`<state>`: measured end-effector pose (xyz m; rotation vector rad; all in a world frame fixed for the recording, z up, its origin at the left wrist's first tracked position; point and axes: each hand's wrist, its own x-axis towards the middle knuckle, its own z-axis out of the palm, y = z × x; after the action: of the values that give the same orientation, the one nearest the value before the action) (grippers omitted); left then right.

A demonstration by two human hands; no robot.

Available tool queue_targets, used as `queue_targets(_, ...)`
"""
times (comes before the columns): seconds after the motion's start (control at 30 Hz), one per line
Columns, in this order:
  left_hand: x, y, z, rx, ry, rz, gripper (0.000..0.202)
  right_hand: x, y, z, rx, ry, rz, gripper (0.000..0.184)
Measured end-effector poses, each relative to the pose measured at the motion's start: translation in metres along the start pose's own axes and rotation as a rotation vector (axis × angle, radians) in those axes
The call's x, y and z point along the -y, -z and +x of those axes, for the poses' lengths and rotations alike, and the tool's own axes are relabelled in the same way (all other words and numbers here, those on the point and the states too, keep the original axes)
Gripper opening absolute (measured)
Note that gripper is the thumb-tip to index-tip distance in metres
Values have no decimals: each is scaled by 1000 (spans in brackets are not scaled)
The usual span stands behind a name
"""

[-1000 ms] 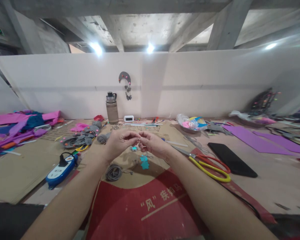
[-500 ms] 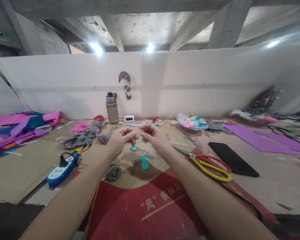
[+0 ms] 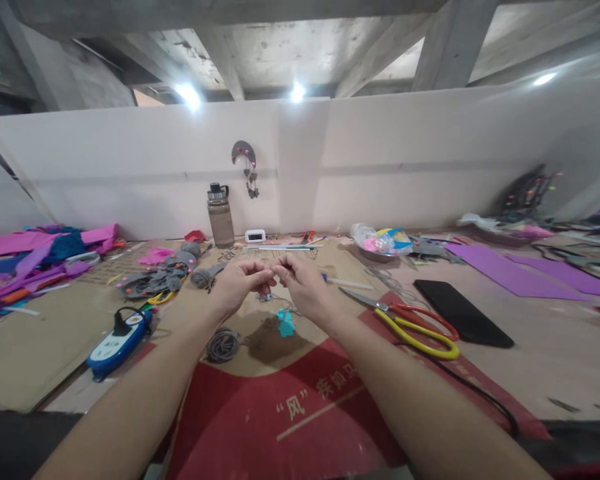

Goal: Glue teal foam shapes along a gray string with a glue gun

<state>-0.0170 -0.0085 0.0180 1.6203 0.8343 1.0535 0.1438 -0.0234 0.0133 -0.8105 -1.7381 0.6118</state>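
Observation:
My left hand (image 3: 243, 285) and my right hand (image 3: 303, 288) meet above the cardboard (image 3: 260, 363), fingertips pinched and touching. What they pinch is too small to make out. Below them lie teal flower-shaped pieces (image 3: 285, 324) with thin grey cord near them; a smaller teal piece is partly covered by my hands. A coil of grey cord (image 3: 223, 345) rests by my left forearm. Beside my right forearm lie scissors (image 3: 425, 343) with red and yellow handles, blades apart. A white stick with a blue end (image 3: 350, 283) shows just past my right hand.
A blue and white power strip (image 3: 120, 343) and grey felt pieces (image 3: 155, 277) are on the left. On the right lie a black phone (image 3: 463, 313), purple sheets (image 3: 510, 270) and a bowl of colourful scraps (image 3: 383, 243). A bottle (image 3: 221, 217) and small clock (image 3: 255, 237) stand behind.
My hands have come together, so the fingertips that were slightly apart now touch. My right hand has moved left and down a little. The view has shifted slightly.

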Motion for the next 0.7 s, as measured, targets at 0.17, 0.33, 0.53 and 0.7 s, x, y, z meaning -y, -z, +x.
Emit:
queue_targets(0.17,-1,5,0,-1,-72,12,22,6,-1,-2,74,-61,220,24)
queue_targets(0.33,-3,10,1,-25,-100,-65,24,26,5,-9,294,79,241,46)
queue_targets(0.53,-6,10,-1,26,-127,-110,23,22,1,-7,98,23,259,14)
queue_targets(0.7,-5,10,-2,69,-94,-103,22,14,1,-2,78,22,97,14)
